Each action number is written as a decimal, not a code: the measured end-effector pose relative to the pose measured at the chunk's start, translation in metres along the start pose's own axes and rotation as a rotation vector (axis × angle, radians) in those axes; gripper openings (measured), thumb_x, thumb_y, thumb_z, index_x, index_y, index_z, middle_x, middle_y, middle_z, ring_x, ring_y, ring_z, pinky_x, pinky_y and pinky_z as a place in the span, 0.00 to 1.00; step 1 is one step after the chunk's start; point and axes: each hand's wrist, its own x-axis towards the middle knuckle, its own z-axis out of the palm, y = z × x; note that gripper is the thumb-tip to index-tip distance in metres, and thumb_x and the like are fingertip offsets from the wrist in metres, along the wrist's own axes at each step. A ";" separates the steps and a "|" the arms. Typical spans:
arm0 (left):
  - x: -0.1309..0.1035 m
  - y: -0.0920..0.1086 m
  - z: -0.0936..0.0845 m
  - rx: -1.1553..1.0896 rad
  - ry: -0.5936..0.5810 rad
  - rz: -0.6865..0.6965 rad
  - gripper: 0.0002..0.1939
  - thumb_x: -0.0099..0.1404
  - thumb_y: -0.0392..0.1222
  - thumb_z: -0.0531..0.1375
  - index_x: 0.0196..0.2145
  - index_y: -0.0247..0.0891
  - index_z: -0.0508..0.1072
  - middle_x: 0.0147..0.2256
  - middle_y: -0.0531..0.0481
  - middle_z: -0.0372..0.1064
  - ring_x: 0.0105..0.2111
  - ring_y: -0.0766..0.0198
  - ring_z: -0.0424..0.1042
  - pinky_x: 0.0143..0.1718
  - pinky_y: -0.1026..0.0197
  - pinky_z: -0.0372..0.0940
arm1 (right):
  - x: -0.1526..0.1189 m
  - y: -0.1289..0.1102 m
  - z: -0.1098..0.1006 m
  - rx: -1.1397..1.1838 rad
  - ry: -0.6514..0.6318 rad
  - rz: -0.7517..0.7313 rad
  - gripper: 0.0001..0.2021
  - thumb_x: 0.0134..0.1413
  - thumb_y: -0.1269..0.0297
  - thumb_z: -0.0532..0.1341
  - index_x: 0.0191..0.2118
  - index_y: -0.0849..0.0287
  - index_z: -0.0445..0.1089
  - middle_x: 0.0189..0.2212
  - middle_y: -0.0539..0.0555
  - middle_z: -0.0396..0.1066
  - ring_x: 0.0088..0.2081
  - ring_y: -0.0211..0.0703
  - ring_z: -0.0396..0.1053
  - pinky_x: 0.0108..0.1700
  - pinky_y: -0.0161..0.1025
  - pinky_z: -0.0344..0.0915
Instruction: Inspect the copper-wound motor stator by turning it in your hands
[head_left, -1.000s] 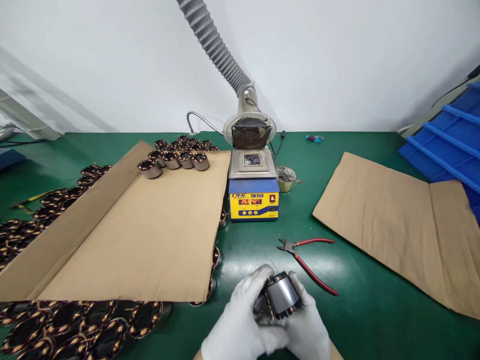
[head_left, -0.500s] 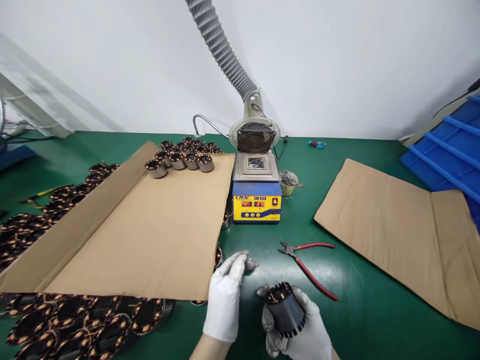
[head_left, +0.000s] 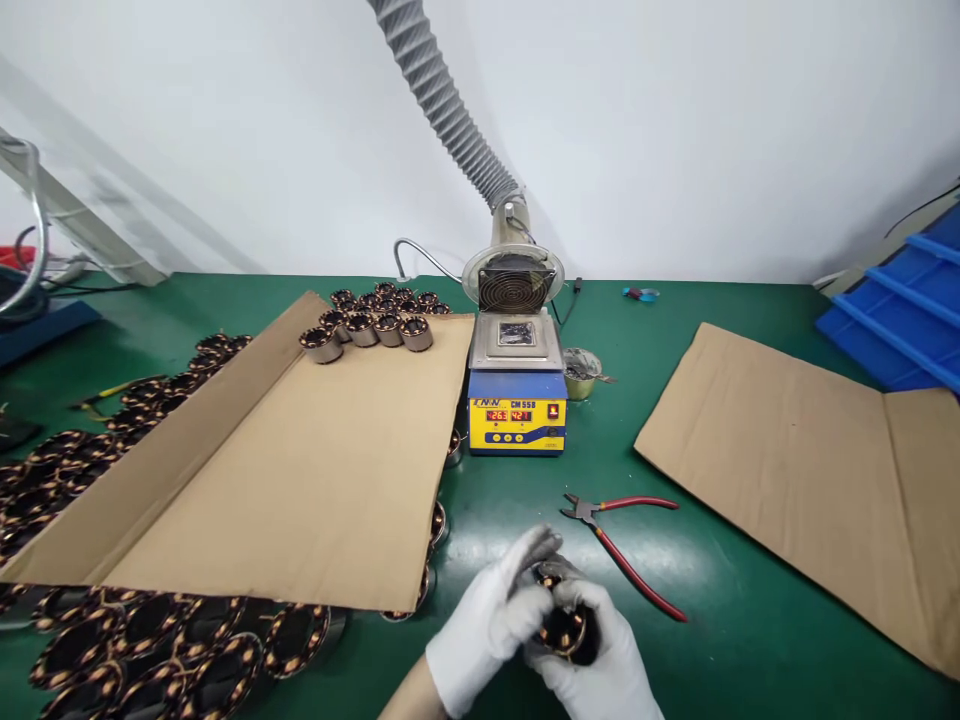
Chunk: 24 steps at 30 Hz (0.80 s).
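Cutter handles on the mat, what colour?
Red, on the cutters lying right of the gloved hands; the head view shows them clearly.

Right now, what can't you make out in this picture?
Head view only:
- Stator: mostly covered by the left hand and right hand; its windings are barely visible.
- Stators under the cardboard: only their edges show.
- Stators at bottom left: cut off by the frame edge.
- Solder pot: display digits too small to be sure of.
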 end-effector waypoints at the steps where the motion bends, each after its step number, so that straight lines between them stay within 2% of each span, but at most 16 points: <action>1: 0.001 0.000 0.003 0.041 -0.029 -0.027 0.26 0.56 0.48 0.61 0.51 0.37 0.67 0.50 0.42 0.68 0.51 0.51 0.66 0.52 0.54 0.61 | 0.000 0.006 0.001 -0.070 0.007 -0.054 0.16 0.33 0.64 0.70 0.33 0.54 0.68 0.42 0.59 0.72 0.43 0.56 0.70 0.44 0.46 0.66; 3: 0.005 0.000 0.012 0.011 0.048 -0.099 0.14 0.56 0.43 0.62 0.39 0.36 0.75 0.41 0.44 0.74 0.44 0.52 0.71 0.47 0.56 0.64 | 0.000 0.016 0.002 -0.203 0.047 -0.125 0.15 0.34 0.61 0.70 0.31 0.54 0.68 0.38 0.57 0.73 0.39 0.55 0.70 0.41 0.45 0.67; 5: 0.009 -0.002 0.019 -0.134 0.187 -0.121 0.09 0.56 0.43 0.61 0.32 0.35 0.76 0.34 0.45 0.76 0.38 0.54 0.73 0.42 0.58 0.66 | 0.000 0.021 0.003 -0.286 0.049 -0.171 0.13 0.35 0.61 0.70 0.29 0.53 0.67 0.37 0.57 0.73 0.38 0.55 0.70 0.41 0.46 0.67; 8: 0.011 -0.001 0.021 -0.462 0.374 -0.074 0.10 0.56 0.46 0.63 0.32 0.37 0.75 0.30 0.49 0.75 0.32 0.59 0.74 0.37 0.60 0.68 | -0.001 0.020 0.003 -0.306 0.032 -0.212 0.12 0.37 0.62 0.70 0.29 0.54 0.68 0.42 0.59 0.72 0.43 0.56 0.70 0.44 0.46 0.65; 10: 0.009 0.005 0.015 -0.606 0.489 -0.019 0.12 0.56 0.48 0.64 0.34 0.38 0.74 0.32 0.50 0.75 0.35 0.59 0.74 0.41 0.60 0.67 | 0.000 0.016 0.003 -0.298 0.039 -0.224 0.12 0.37 0.61 0.70 0.29 0.53 0.67 0.44 0.59 0.72 0.43 0.57 0.70 0.45 0.47 0.65; 11: 0.008 0.008 0.012 -0.576 0.512 -0.022 0.13 0.55 0.47 0.65 0.36 0.38 0.74 0.35 0.48 0.75 0.38 0.58 0.73 0.44 0.59 0.66 | 0.000 0.014 0.002 -0.299 0.036 -0.221 0.12 0.37 0.61 0.70 0.30 0.53 0.67 0.44 0.59 0.72 0.44 0.57 0.70 0.45 0.47 0.65; 13: 0.005 0.016 0.006 -0.334 0.474 -0.106 0.17 0.49 0.43 0.68 0.38 0.37 0.75 0.38 0.45 0.75 0.43 0.54 0.72 0.47 0.57 0.65 | 0.001 0.011 0.000 -0.314 -0.005 -0.219 0.12 0.38 0.61 0.69 0.30 0.53 0.67 0.45 0.58 0.72 0.45 0.56 0.69 0.46 0.47 0.65; 16: 0.003 0.020 0.003 -0.057 0.401 -0.250 0.16 0.42 0.39 0.68 0.32 0.33 0.77 0.34 0.41 0.76 0.37 0.50 0.73 0.41 0.55 0.68 | 0.002 0.012 -0.003 -0.351 -0.077 -0.223 0.11 0.40 0.61 0.69 0.30 0.54 0.68 0.46 0.58 0.71 0.46 0.56 0.69 0.45 0.46 0.66; 20: 0.005 0.013 0.008 -0.081 0.432 -0.251 0.08 0.42 0.38 0.66 0.24 0.34 0.76 0.27 0.45 0.75 0.30 0.56 0.73 0.34 0.60 0.67 | 0.004 0.012 -0.004 -0.403 -0.051 -0.262 0.12 0.40 0.59 0.70 0.31 0.54 0.68 0.45 0.58 0.72 0.45 0.55 0.70 0.44 0.45 0.68; 24: 0.010 0.005 0.013 -0.130 0.478 -0.236 0.06 0.38 0.34 0.64 0.17 0.36 0.71 0.21 0.51 0.71 0.23 0.63 0.70 0.27 0.64 0.65 | 0.005 0.007 0.000 -0.450 0.021 -0.378 0.12 0.38 0.62 0.69 0.29 0.54 0.66 0.40 0.55 0.74 0.40 0.51 0.73 0.40 0.41 0.71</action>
